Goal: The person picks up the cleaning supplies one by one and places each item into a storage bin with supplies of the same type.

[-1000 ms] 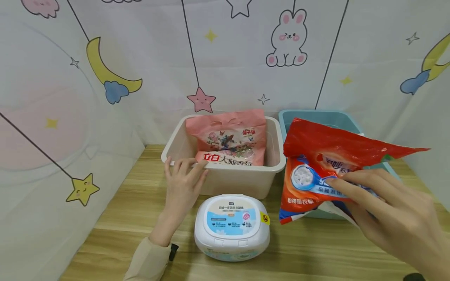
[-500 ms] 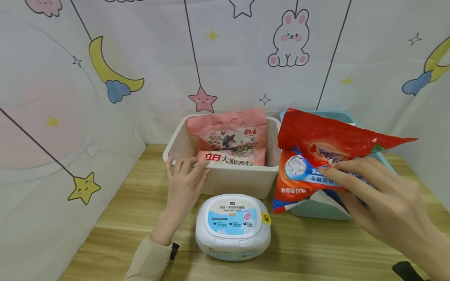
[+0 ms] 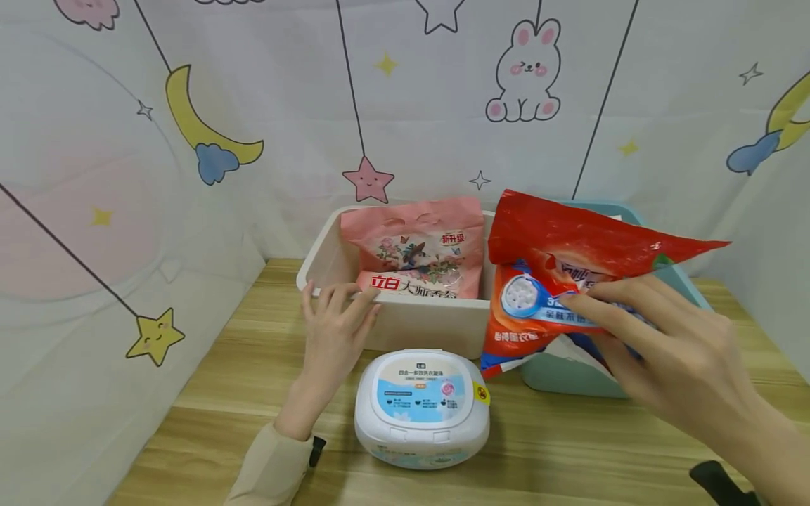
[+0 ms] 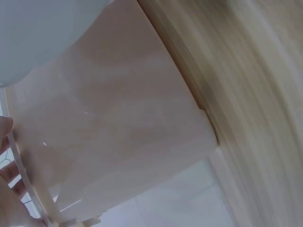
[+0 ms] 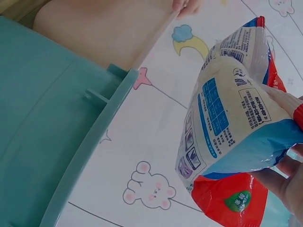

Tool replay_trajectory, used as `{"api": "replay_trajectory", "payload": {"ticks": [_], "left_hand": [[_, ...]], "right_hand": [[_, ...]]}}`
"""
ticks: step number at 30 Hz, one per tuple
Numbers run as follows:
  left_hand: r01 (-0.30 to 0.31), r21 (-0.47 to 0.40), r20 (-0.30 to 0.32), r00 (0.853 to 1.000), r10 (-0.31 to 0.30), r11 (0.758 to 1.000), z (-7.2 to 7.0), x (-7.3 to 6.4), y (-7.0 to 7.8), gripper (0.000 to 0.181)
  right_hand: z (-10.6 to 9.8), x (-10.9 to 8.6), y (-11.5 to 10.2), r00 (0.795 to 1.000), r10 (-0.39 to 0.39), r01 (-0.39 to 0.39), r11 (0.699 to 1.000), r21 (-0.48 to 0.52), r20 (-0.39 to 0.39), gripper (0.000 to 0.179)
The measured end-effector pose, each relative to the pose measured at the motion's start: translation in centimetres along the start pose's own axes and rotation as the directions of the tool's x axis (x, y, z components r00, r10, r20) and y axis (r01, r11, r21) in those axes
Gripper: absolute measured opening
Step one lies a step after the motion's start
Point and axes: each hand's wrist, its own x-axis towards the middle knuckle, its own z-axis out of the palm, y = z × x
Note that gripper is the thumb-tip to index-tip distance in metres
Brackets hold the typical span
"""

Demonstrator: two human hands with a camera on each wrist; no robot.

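Note:
My right hand (image 3: 664, 337) grips a red laundry detergent bag (image 3: 569, 239) by its side, holding it up in front of the teal bin. The bag's corner overlaps the right end of the cream bin (image 3: 430, 327) in the head view. In the right wrist view the white and blue back of the detergent bag (image 5: 236, 113) shows beside the fingers. My left hand (image 3: 335, 327) rests on the cream bin's front rim at its left end, fingertips over the edge. A pink detergent bag (image 3: 418, 246) stands inside that bin.
A white oval tub (image 3: 422, 411) with a labelled lid sits on the wooden table (image 3: 228, 393) before the cream bin. The teal bin (image 3: 569, 376) stands to the right, partly hidden by the red bag. A printed cloth (image 3: 430, 105) hangs behind.
The red detergent bag and my right hand have moved left and slightly up, from in front of the teal bin towards the cream bin. My left hand stays on the rim.

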Motion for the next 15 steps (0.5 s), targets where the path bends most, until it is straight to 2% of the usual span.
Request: {"api": "replay_trajectory", "payload": {"ticks": [9,15], "left_hand": [[-0.006,-0.006,-0.021,1.0,0.006,1.0,0.0,0.0,0.1,0.026],[-0.008,-0.004,-0.022,1.0,0.008,1.0,0.0,0.0,0.1,0.026]], "right_hand": [[0.7,1.0,-0.3,1.0,-0.012,0.012,0.999,0.035,0.005,0.036],[1.2,1.4,-0.4,1.0,0.01,-0.01,0.998,0.058,0.005,0.039]]}}
